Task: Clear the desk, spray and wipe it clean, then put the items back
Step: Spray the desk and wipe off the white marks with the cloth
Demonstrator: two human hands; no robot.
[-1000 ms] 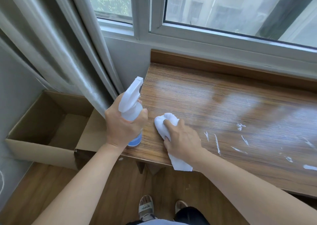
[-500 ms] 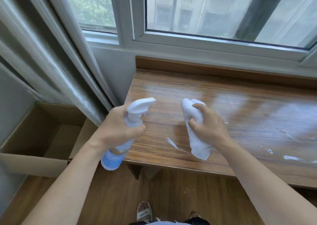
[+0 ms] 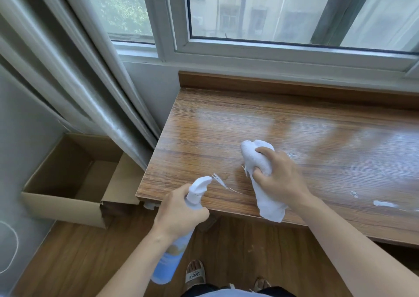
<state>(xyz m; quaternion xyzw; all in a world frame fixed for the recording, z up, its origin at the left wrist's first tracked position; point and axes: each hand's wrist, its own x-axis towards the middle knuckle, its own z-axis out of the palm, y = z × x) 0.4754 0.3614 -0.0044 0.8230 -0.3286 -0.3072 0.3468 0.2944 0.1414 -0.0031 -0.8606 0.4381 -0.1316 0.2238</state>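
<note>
Cloth (image 3: 260, 160): right hand (image 3: 280, 178) is clamping it on the desk (image 3: 226, 124), hiding its middle.
Bottle (image 3: 172, 258): left hand (image 3: 179, 212) is gripping, covering its neck.

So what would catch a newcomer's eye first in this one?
The right hand pressing a bunched white cloth onto the wooden desk, mid-frame. Next, the left hand gripping a spray bottle at the desk's front edge, beside white streaks.

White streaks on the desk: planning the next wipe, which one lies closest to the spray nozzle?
The long streak starting beside the nozzle; the others lie far right.
</note>
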